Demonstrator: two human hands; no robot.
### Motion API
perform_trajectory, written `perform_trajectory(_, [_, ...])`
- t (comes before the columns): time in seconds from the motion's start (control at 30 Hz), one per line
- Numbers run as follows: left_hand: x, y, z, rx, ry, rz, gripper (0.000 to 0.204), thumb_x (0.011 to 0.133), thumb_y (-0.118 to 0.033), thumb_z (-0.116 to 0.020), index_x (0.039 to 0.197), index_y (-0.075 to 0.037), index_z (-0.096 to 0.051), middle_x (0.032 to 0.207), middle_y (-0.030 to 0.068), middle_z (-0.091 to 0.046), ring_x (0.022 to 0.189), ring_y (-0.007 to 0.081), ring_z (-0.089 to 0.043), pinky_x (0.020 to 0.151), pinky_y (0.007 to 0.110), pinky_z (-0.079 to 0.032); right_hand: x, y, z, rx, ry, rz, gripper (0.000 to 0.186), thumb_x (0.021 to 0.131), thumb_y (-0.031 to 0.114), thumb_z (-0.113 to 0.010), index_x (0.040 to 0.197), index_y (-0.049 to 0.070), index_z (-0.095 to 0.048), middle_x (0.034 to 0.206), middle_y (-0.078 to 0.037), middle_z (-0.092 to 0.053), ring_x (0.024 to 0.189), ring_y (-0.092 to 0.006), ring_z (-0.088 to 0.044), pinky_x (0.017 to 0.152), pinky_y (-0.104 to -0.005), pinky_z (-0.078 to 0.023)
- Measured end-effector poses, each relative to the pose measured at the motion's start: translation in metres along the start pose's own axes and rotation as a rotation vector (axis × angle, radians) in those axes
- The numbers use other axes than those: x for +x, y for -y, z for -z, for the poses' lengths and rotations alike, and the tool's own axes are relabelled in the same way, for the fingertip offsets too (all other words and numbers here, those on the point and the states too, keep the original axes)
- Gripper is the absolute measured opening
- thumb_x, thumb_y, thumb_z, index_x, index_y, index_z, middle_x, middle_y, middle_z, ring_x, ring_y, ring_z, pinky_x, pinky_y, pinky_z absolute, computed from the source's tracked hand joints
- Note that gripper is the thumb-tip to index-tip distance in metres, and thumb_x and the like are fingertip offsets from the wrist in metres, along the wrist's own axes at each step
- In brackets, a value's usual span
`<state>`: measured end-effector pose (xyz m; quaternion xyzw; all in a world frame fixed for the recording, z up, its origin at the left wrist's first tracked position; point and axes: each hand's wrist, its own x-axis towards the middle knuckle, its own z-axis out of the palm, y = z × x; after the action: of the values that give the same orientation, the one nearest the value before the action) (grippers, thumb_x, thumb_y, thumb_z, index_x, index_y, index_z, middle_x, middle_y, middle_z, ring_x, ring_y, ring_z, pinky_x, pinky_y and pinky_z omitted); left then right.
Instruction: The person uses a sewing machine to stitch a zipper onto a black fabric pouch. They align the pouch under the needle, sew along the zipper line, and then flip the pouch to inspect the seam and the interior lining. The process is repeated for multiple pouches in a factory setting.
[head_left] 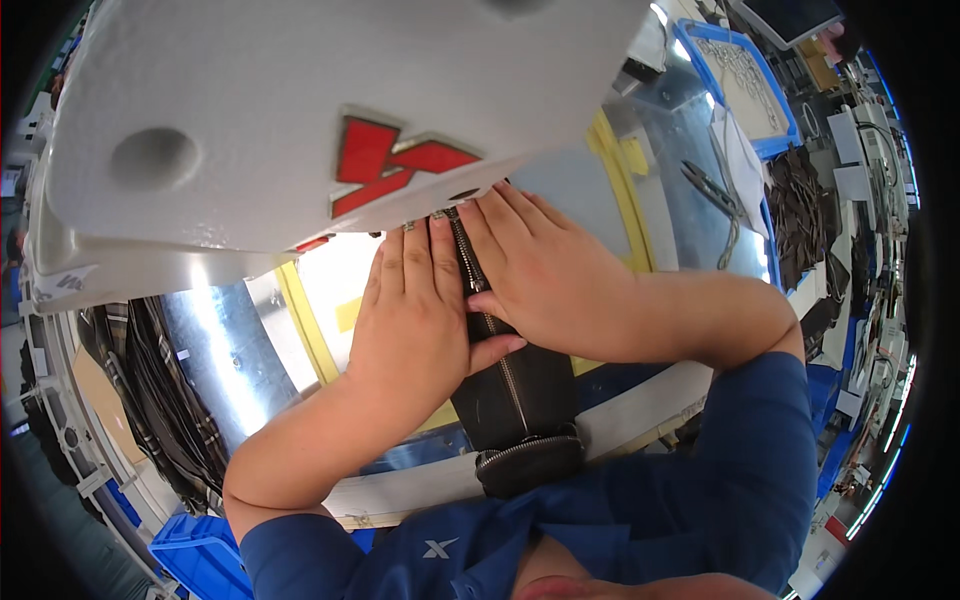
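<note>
A black fabric piece with a metal zipper along its middle runs from the table's near edge to under the white sewing machine head. Its near end, with a curved zipper edge, hangs toward my body. Flat on the left side of the zipper lies my left hand, fingers stretched forward and thumb out over the fabric. My right hand presses on the right side, fingers extended and thumb beside the zipper teeth. Both sets of fingertips reach the lower edge of the machine head, which hides the fabric's far end.
Dark garment pieces are piled at the left, above a blue crate. At the right lie thread snips, a blue tray of metal zipper chain and dark brown fabric pieces. Yellow tape strips mark the worktable.
</note>
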<state>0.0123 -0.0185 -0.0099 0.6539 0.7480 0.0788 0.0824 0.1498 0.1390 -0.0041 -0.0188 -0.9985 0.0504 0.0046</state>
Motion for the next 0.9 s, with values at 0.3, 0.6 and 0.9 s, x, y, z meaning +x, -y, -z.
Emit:
perform_trajectory(0.3, [0.0034,0.0007,0.0006,0.005,0.023,-0.004,0.133,0.077,-0.075,-0.078,0.157,0.022,-0.032,0.158,0.0411,-0.042,0.15,0.0578,-0.041,0.128,0.057,-0.033,0.0007,-0.0021,0.0028,0.024,-0.01,-0.005,0.078,0.104,0.043,-0.063,0.149,-0.018,-0.046,0.154,-0.039,-0.048,0.143,-0.0485,-0.053,0.121,-0.0507,-0.044])
perform_trajectory(0.6, [0.0047,0.0011,0.0018,0.032,-0.046,-0.031,0.134,0.075,-0.077,-0.077,0.153,0.023,-0.036,0.154,0.0418,-0.046,0.147,0.0573,-0.044,0.126,0.056,-0.035,0.0025,-0.0044,0.0064,0.026,-0.006,0.023,0.079,0.103,0.042,-0.065,0.148,-0.02,-0.047,0.152,-0.04,-0.049,0.142,-0.0486,-0.054,0.121,-0.0504,-0.045])
perform_trajectory(0.9, [0.0064,0.0051,0.0038,0.039,-0.081,-0.045,0.132,0.072,-0.075,-0.081,0.15,0.023,-0.041,0.149,0.0398,-0.051,0.142,0.0534,-0.05,0.123,0.054,-0.04,0.0044,-0.0053,0.0068,0.053,-0.034,0.014,0.078,0.1,0.041,-0.07,0.145,-0.019,-0.048,0.149,-0.037,-0.052,0.142,-0.048,-0.054,0.121,-0.0501,-0.045])
